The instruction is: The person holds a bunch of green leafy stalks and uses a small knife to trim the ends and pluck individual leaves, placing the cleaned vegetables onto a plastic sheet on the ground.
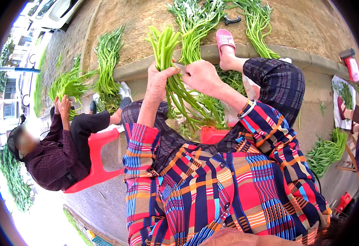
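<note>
My left hand [158, 78] is wrapped around a bundle of green leafy-vegetable stems [165, 46]. The thick cut ends point away from me, and the thinner ends trail down over my lap. Just right of the bundle, my right hand [202, 77] is curled with its fingers bent under. Its fingertips are hidden, so I cannot tell if it pinches a stem. Beyond my hands, a pile of long stems with leaves [191, 33] lies across the stone curb. Loose leaves [211, 106] and cuttings lie between my knees.
At left a person [53, 153] on a red plastic stool [96, 153] holds greens [70, 84]. More bunches lie on the curb [302, 58] at left [108, 61] and right [258, 30]. A black curved handle [231, 20] rests on the soil. Another bunch [328, 150] lies right.
</note>
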`<state>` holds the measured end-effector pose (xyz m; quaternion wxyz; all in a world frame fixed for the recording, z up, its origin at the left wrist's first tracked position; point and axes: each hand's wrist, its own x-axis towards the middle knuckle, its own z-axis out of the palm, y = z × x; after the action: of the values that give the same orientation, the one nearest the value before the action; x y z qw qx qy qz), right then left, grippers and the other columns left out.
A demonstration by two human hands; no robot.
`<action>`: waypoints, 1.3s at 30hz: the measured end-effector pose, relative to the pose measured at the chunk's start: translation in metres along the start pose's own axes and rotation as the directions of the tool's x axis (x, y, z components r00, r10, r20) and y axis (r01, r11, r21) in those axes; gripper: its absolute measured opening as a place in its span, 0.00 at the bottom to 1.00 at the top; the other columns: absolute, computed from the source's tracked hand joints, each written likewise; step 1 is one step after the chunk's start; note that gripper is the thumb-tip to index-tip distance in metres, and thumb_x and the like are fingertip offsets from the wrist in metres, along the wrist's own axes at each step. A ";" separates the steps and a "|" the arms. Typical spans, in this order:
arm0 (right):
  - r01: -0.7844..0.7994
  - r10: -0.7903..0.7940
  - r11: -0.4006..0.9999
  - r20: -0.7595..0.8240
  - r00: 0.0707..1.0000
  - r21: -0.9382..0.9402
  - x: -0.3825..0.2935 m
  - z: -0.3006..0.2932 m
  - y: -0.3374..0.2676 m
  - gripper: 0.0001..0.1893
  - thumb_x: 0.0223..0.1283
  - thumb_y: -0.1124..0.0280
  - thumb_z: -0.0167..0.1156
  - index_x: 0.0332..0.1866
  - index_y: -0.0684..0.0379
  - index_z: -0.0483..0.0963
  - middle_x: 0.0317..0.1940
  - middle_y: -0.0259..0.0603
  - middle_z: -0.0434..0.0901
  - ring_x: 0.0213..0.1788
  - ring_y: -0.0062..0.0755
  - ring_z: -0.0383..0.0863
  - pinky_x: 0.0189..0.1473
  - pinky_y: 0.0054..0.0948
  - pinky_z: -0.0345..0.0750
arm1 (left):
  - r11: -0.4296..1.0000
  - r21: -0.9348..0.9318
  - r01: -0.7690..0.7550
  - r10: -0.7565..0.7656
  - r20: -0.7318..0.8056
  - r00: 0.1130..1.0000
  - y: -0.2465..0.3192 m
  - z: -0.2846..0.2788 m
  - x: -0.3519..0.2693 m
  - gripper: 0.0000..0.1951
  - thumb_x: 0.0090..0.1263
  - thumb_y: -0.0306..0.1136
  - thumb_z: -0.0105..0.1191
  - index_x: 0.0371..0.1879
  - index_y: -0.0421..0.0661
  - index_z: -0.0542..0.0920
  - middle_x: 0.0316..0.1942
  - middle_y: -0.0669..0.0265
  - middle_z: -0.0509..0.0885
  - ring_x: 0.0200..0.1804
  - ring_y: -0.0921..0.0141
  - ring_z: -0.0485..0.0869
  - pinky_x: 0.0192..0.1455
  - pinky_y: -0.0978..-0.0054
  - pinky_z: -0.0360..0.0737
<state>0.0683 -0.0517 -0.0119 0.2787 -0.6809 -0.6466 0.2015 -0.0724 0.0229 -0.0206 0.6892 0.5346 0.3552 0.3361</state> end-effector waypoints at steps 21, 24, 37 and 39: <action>0.314 -0.311 0.949 -0.186 0.932 -0.015 -0.006 0.006 0.000 0.08 0.48 0.69 0.53 0.27 0.64 0.71 0.24 0.46 0.74 0.29 0.46 0.77 0.33 0.38 0.75 | 0.989 -0.147 0.008 -0.007 0.002 1.000 0.002 -0.001 0.001 0.12 0.52 0.18 0.52 0.37 0.39 0.74 0.29 0.67 0.77 0.32 0.75 0.79 0.36 0.80 0.76; 0.323 -0.344 0.934 -0.138 0.929 -0.155 -0.006 0.005 -0.002 0.07 0.47 0.69 0.52 0.27 0.63 0.71 0.24 0.45 0.74 0.30 0.44 0.78 0.33 0.37 0.75 | 0.990 -0.143 0.000 0.002 0.009 1.000 0.000 0.000 0.002 0.12 0.52 0.17 0.52 0.37 0.40 0.74 0.29 0.67 0.78 0.32 0.75 0.78 0.37 0.80 0.76; -0.068 0.094 0.898 -0.038 0.995 0.434 0.009 -0.015 0.033 0.06 0.40 0.72 0.56 0.21 0.64 0.74 0.17 0.43 0.77 0.21 0.37 0.77 0.26 0.31 0.73 | 0.981 -0.190 -0.048 0.033 -0.084 0.996 0.003 -0.007 0.000 0.12 0.51 0.18 0.52 0.36 0.40 0.74 0.27 0.65 0.78 0.29 0.72 0.79 0.32 0.77 0.78; 0.086 -0.055 0.986 -0.208 0.977 0.146 0.003 -0.020 0.038 0.06 0.40 0.70 0.57 0.23 0.61 0.76 0.21 0.46 0.77 0.28 0.45 0.77 0.33 0.37 0.73 | 0.971 -0.229 -0.074 0.058 -0.074 0.996 0.008 -0.010 -0.002 0.13 0.50 0.18 0.52 0.36 0.39 0.75 0.27 0.64 0.78 0.29 0.72 0.80 0.33 0.78 0.78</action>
<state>0.1106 -0.0517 -0.0208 0.4019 -0.6509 -0.6212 0.1703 -0.0826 0.0276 -0.0139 0.7230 0.4508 0.3186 0.4155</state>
